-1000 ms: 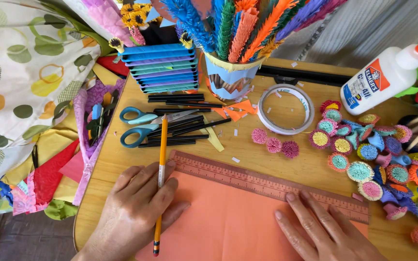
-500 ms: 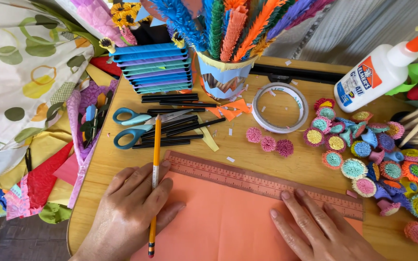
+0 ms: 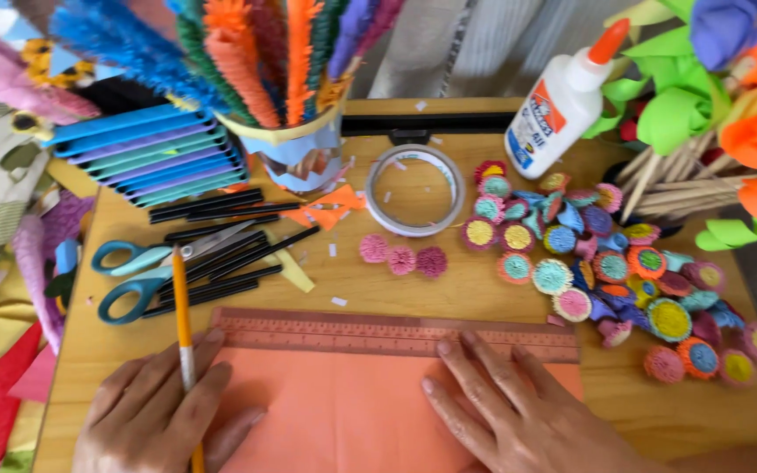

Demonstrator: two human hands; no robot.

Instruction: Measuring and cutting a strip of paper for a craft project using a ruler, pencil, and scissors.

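My left hand [image 3: 164,412] lies at the lower left on a sheet of orange paper [image 3: 352,412], with a yellow pencil [image 3: 181,307] held between its fingers, tip pointing down. My right hand [image 3: 519,412] rests flat on the same paper, fingertips touching a brownish ruler [image 3: 378,333] that runs along the paper's top edge. Both sit on a wooden table [image 3: 484,289].
Blue-handled scissors [image 3: 133,271] and black sticks [image 3: 221,254] lie beyond the pencil. A tape roll [image 3: 415,190], a cup of fringed paper sticks [image 3: 295,153], a glue bottle [image 3: 562,105], a stack of coloured sheets [image 3: 146,153] and several small paper flowers [image 3: 606,263] fill the table's back and right.
The view has shifted and moved closer over the table. Both hands have stayed on the paper and ruler, the pencil still in the left.
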